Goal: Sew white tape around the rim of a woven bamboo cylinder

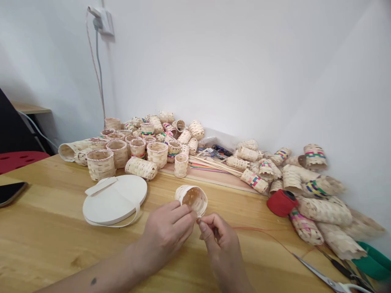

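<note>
A small woven basket (200, 200) lies tilted on the wooden table, its round opening turned toward the camera. My left hand (172, 226) is closed on the basket's near side, fingers over its rim. Just right of it, my right hand (218, 240) pinches at the rim's lower edge; a bit of red shows at the fingertips, too small to make out fully. Thin red thread (259, 230) runs over the table from beside my right hand toward the red spool (281, 202).
A white roll of flat strip (114, 200) lies left, a phone (12, 193) at the far left. Many woven baskets (100, 165) line the back and right. Scissors (328, 280) and a green roll (372, 260) are at the lower right. Behind stands a white wall.
</note>
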{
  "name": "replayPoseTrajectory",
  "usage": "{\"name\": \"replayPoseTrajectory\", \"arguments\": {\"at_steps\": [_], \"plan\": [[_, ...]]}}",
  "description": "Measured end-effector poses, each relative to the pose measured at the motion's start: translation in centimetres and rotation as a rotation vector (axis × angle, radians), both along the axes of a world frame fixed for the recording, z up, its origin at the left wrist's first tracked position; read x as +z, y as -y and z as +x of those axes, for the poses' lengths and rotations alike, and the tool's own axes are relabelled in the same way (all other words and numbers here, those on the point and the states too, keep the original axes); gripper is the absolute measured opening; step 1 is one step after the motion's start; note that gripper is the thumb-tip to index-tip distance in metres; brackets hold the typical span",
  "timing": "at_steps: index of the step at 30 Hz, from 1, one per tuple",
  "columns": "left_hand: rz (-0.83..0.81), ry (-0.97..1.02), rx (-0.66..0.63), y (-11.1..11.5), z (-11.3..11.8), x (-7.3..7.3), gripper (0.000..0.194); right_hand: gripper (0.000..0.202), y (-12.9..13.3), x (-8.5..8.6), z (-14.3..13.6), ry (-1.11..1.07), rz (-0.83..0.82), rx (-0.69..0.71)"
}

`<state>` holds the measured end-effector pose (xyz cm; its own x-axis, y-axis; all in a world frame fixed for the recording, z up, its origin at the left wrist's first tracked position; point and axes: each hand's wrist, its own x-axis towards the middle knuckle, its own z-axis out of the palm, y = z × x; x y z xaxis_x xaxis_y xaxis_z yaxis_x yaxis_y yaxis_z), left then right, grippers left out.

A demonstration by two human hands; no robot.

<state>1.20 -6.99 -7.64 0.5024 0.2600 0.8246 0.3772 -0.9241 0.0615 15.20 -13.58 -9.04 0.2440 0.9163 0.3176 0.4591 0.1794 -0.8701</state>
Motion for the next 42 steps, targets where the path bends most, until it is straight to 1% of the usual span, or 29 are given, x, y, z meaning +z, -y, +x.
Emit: {"name": "replayPoseTrajectory", "arguments": {"at_steps": [5,9,11,14,16,18,24,28,30,32,35,37,38,40,42], "plan": [[0.033,-0.025,-0.01,0.1,0.1,-0.8,0.021,0.029,-0.1,0.1,0.1,0.004,-0.003,-0.005],[0.036,-0.094,-0.028,-0.6,0.1,-1.5,0.024,0.027,-0.7,-0.1,0.6,-0.088,-0.071,0.027],[0.029,-0.144,-0.027,-1.1,0.0,-1.5,0.025,0.025,-1.1,-0.3,1.0,-0.169,-0.103,0.085],[0.037,-0.141,-0.001,-1.6,-0.3,-1.2,0.023,0.021,-1.5,-0.6,1.4,-0.308,-0.109,0.148],[0.043,-0.107,0.02,-1.8,-0.5,-1.1,0.02,0.023,-1.6,-0.8,1.5,-0.386,-0.086,0.129],[0.034,-0.086,0.027,-1.9,-0.5,-1.0,0.019,0.023,-1.5,-0.7,1.3,-0.402,-0.06,0.091],[-0.009,-0.067,0.007,-1.1,0.1,-1.2,0.02,0.02,-1.0,0.2,0.5,-0.245,-0.002,0.032],[-0.002,-0.107,-0.022,-0.7,0.6,-1.5,0.025,0.015,-1.1,0.1,0.5,-0.141,0.048,-0.002],[-0.007,-0.126,-0.033,-1.0,0.4,-1.5,0.024,0.017,-1.1,-0.1,0.7,-0.038,0.051,-0.001],[-0.009,-0.129,-0.032,-1.6,-0.1,-1.4,0.022,0.023,-1.0,0.0,1.0,0.137,0.108,-0.013],[0.02,-0.094,0.037,-3.0,-1.0,-1.0,0.018,0.027,-0.3,0.9,1.1,0.398,0.272,-0.097],[0.029,-0.059,0.069,-3.9,-1.5,-0.7,0.016,0.026,0.2,1.8,0.7,0.483,0.353,-0.131],[0.039,-0.038,0.078,-4.3,-1.7,-0.6,0.015,0.026,0.5,2.3,0.4,0.51,0.371,-0.126],[0.051,-0.017,0.095,-4.8,-2.1,-0.4,0.014,0.026,1.0,3.2,-0.1,0.571,0.359,-0.082],[0.06,-0.02,0.122,-5.0,-2.3,-0.2,0.014,0.027,1.5,3.9,0.2,0.642,0.293,-0.042]]}}
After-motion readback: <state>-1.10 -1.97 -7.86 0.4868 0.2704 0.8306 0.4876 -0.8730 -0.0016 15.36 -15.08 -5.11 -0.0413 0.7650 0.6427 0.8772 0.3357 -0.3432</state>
